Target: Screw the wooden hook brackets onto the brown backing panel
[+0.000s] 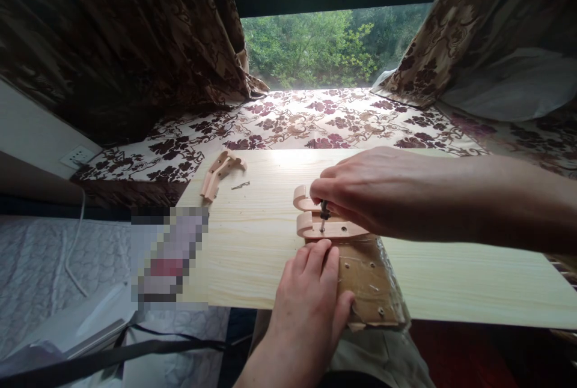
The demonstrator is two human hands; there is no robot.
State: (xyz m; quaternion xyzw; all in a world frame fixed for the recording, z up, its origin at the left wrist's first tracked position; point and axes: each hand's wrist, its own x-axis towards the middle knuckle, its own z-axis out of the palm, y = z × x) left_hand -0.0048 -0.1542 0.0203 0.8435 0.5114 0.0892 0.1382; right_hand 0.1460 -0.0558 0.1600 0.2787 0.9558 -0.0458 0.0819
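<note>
My right hand (347,190) is closed around a screwdriver (324,211), whose handle is mostly hidden by the fingers. The tip points down at a screw hole in the nearer wooden hook (306,226). Just behind it lies a second wooden hook (299,197), partly covered by my right hand. My left hand (311,286) rests flat at the near side of the hooks, fingers stretched out and thumb apart. It touches a brown cardboard piece (360,286) wrapped in clear plastic, with several screws on it.
Several more wooden hooks (220,172) lie at the far left of the pale wooden board (252,244). Small metal pieces (240,185) are beside them. Behind the board is a floral cloth (315,118) below the window. A bed (40,256) stands on the left.
</note>
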